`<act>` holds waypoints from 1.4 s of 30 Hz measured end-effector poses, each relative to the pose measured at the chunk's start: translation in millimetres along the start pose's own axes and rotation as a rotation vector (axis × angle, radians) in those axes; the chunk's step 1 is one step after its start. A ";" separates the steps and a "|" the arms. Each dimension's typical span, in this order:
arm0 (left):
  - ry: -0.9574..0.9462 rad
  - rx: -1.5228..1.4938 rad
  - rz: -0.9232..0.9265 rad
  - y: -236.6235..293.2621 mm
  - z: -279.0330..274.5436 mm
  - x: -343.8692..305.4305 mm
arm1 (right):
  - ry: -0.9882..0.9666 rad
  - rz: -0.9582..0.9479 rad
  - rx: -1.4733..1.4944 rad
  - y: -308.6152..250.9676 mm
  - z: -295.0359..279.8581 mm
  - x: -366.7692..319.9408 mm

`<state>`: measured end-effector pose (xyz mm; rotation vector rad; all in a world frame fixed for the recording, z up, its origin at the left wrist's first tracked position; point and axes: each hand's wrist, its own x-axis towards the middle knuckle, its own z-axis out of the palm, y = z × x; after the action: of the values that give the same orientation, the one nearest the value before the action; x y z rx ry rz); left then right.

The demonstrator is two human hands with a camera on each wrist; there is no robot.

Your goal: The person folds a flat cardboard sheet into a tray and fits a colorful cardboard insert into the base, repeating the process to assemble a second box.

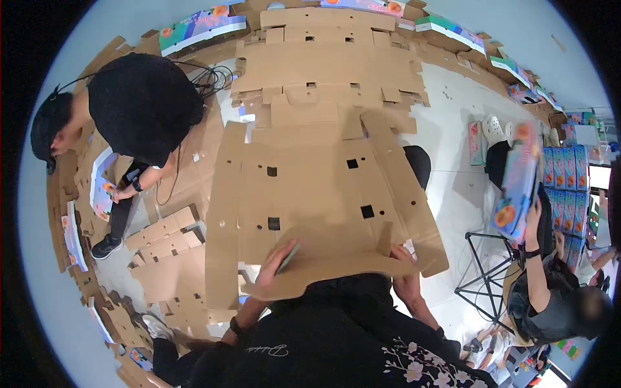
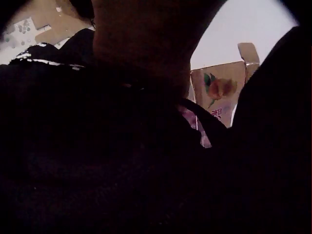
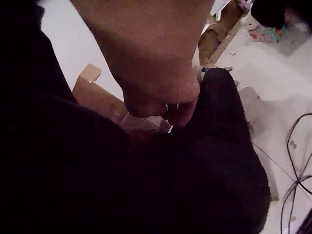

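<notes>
Cardboard sheet at near edge of work area, both hands on its near side

Cardboard sheet [image 1: 317,194]: brown, creased, square cutouts, side flaps spread, near flap raised in front of the torso. Left hand [image 1: 272,266] at near left part, fingers clamped on thin grey-green thing [image 1: 288,258]; exact fingertip positions can't tell. Right hand [image 1: 406,275] grips near right corner, thumb on top; right wrist view shows fingers bent, close together. Left wrist view mostly dark, fingers not visible there.

Right edge: dark-clad knee [image 1: 418,166] just beside, then white floor [image 1: 446,110], black stool frame [image 1: 485,275] farther out. Left edge: folded cardboard pieces [image 1: 169,252] near, tight on that side. Far edge meets flat cardboard pile [image 1: 323,61]. Outer left, person in black cap [image 1: 145,107] bends over printed box [image 1: 102,184]; outer right, seated person [image 1: 546,291] holds another printed box [image 1: 517,187].
</notes>
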<state>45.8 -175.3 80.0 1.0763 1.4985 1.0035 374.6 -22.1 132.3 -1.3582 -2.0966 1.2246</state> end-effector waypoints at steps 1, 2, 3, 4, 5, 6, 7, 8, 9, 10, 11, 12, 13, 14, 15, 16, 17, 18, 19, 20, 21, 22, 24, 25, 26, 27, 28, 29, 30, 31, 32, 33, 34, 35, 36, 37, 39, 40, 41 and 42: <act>0.030 -0.047 0.007 -5.1 -3.4 4.2 | 0.002 0.079 0.013 9.5 4.0 -12.3; 0.044 -0.050 -0.049 -6.8 -2.7 1.7 | 0.091 -0.016 -0.026 20.5 3.9 -27.9; 0.054 -0.055 -0.108 2.2 -1.3 0.2 | 0.140 -0.025 -0.015 27.1 -3.8 -42.3; 0.064 -0.060 -0.160 7.4 0.7 1.8 | 0.192 -0.038 -0.006 33.9 -15.6 -52.0; 0.048 -0.069 -0.145 6.7 2.0 2.5 | 0.242 -0.051 0.002 40.2 -24.9 -59.5; 0.033 -0.076 -0.130 4.6 1.4 2.6 | 0.352 -0.007 0.041 35.0 -35.4 -59.7; 0.018 -0.081 -0.116 2.9 0.7 1.0 | 0.462 0.038 0.082 22.4 -46.8 -56.7; 0.002 -0.117 -0.057 2.0 -0.2 -2.1 | 0.588 0.073 0.159 7.5 -54.8 -51.4; -0.013 -0.152 0.002 1.0 -1.0 -5.5 | 0.713 0.106 0.238 -1.4 -59.2 -44.3; -0.030 -0.185 0.059 0.7 -1.2 -9.2 | 0.793 -0.009 0.173 6.5 -66.6 -40.2; -0.036 -0.193 0.050 1.3 -0.5 -11.1 | 0.872 -0.123 0.108 19.5 -79.5 -38.8; -0.043 -0.201 0.039 1.5 0.1 -11.4 | 0.923 -0.068 0.183 32.0 -91.6 -40.2; -0.055 -0.212 0.026 1.2 1.9 -13.7 | 0.974 -0.007 0.256 46.0 -104.8 -45.1; -0.057 -0.208 0.066 -0.9 2.8 -15.7 | 1.040 0.075 0.342 61.1 -117.0 -46.6; -0.058 -0.206 0.108 -5.4 3.7 -15.7 | 0.856 0.128 0.301 56.3 -121.4 -40.9; -0.059 -0.205 0.150 -10.1 4.7 -15.9 | 0.668 0.179 0.259 44.5 -129.3 -33.4; -0.062 -0.208 0.174 -12.5 4.1 -16.8 | 0.478 0.239 0.217 33.4 -134.1 -31.6; -0.083 -0.202 0.158 -15.2 3.3 -12.3 | 0.329 0.279 0.302 19.3 -127.4 -30.8; -0.102 -0.201 0.138 -18.4 2.9 -7.8 | 0.180 0.309 0.387 10.8 -119.8 -27.6; -0.127 -0.195 0.101 -21.1 2.0 -4.5 | 0.103 0.277 0.417 25.5 -111.4 -33.4; -0.159 -0.184 0.046 -25.7 0.8 0.5 | 0.025 0.246 0.448 40.2 -103.1 -39.2; -0.205 -0.157 -0.041 -30.2 -1.3 9.5 | -0.013 0.270 0.487 49.7 -97.5 -47.8; -0.284 -0.103 -0.238 -38.3 -3.6 22.5 | -0.024 0.323 0.530 32.9 -93.8 -41.1; -0.322 -0.079 -0.331 -42.4 -4.2 24.5 | -0.024 0.303 0.600 30.7 -94.6 -35.6; -0.350 -0.068 -0.384 -47.6 -2.6 25.3 | -0.020 0.283 0.671 31.2 -93.8 -31.4; -0.368 -0.069 -0.419 -52.1 -2.1 24.0 | 0.004 0.276 0.670 27.5 -92.3 -28.5; -0.382 -0.092 -0.336 -61.0 -2.4 18.6 | 0.028 0.269 0.668 22.0 -90.6 -24.9; -0.396 -0.117 -0.253 -69.8 -2.6 13.1 | 0.070 0.271 0.595 14.5 -83.9 -21.1; -0.402 -0.141 -0.147 -78.5 -3.8 11.7 | 0.080 0.272 0.569 14.9 -79.4 -16.8; -0.397 -0.144 -0.181 -85.7 -3.7 10.3 | 0.089 0.272 0.542 15.3 -75.0 -12.5; -0.391 -0.147 -0.215 -92.9 -3.5 8.7 | 0.068 0.274 0.560 19.0 -72.2 -8.9; -0.374 -0.130 -0.389 -64.7 0.3 17.2 | 0.047 0.272 0.578 22.7 -69.8 -4.0; -0.353 -0.122 -0.476 -72.0 -0.2 18.6 | -0.016 0.229 0.531 28.5 -69.8 2.0; -0.329 -0.116 -0.564 -79.2 -0.7 19.9 | -0.079 0.186 0.484 36.1 -72.0 7.8; -0.303 -0.123 -0.567 -117.5 -2.2 16.3 | -0.144 0.143 0.437 38.0 -71.3 16.3; -0.275 -0.131 -0.569 -153.4 -4.7 7.6 | -0.108 0.117 0.344 36.3 -67.5 26.4; -0.129 -0.022 -0.148 -86.0 9.6 5.3 | -0.061 0.021 0.171 25.7 -58.3 52.9; -0.074 0.002 -0.047 -59.1 11.4 7.0 | -0.045 -0.043 0.090 26.1 -53.9 65.5; -0.015 0.031 0.053 -32.4 13.2 8.9 | -0.051 -0.141 0.022 34.4 -49.3 76.7; 0.030 0.024 0.046 -20.0 11.6 11.6 | -0.056 -0.239 -0.048 40.1 -45.4 86.1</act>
<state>53.2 -168.5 56.2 1.1220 1.5198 1.0401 387.0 80.5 112.1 -1.0647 -2.2635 1.1318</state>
